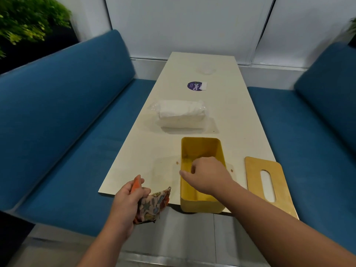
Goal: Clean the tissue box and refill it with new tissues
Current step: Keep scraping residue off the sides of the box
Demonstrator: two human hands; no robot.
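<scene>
An open yellow tissue box (200,149) stands at the near edge of the cream table (240,120), slightly overhanging it. My right hand (208,176) hovers over the box's opening with fingers curled downward; whether they hold anything is hidden. To the left of the box, my left hand (127,199) grips a crumpled patterned cloth (154,205) with orange patches at the table's near edge. The box's wooden lid (269,185) with a slot lies flat to the right of the box. A plastic-wrapped pack of white tissues (181,114) lies beyond the box.
A round purple sticker (195,86) is farther up the table, with a faint clear item (206,70) beyond it. Blue benches (67,122) flank the table on both sides. A green plant (28,18) stands at the far left.
</scene>
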